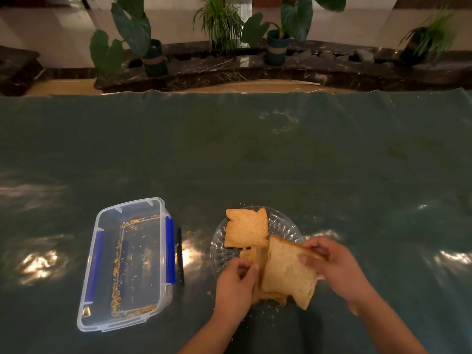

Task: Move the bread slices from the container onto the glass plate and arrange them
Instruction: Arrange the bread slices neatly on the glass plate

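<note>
A clear glass plate [283, 223] sits near the table's front, right of centre. One bread slice [246, 229] lies flat on its far left part. My right hand [332, 267] pinches the right edge of a pale slice [286, 274] that tilts over the plate's near side. My left hand [236, 284] grips a stack of slices [255, 256] standing on edge beside it, partly hidden by my fingers. The clear plastic container [102, 251] with blue clips stands to the left, holding only crumbs.
A dark pen-like stick [180, 254] lies along the container's right side. Crumbs are scattered around the plate. The table has a glossy green cover [255, 154]. Potted plants [153, 54] stand on a dark ledge beyond the far edge.
</note>
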A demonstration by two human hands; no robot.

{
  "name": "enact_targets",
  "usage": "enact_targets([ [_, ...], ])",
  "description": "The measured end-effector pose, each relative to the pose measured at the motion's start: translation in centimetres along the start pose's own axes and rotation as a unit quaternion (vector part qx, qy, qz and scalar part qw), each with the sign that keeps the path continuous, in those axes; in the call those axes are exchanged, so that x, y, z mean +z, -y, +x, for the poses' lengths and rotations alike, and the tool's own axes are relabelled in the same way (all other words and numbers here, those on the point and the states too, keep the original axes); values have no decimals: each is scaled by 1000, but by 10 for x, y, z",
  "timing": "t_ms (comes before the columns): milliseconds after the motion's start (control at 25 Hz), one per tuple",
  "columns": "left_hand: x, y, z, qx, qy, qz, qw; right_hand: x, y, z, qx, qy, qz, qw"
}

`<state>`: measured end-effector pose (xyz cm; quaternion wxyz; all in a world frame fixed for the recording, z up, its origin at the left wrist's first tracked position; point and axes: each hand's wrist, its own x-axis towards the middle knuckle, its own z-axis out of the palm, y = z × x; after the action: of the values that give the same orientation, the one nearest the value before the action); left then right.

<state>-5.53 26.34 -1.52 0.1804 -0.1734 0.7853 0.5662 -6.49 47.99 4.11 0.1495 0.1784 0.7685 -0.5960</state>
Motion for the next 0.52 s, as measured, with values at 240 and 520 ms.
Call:
enact_targets([
  [240, -21, 1, 0, -10, -35, -58, 998, -22, 39, 41, -47, -26, 40, 998],
  [520, -47, 7, 4, -46, -86, -64, 993, 3, 37, 92, 11, 69, 69, 995],
])
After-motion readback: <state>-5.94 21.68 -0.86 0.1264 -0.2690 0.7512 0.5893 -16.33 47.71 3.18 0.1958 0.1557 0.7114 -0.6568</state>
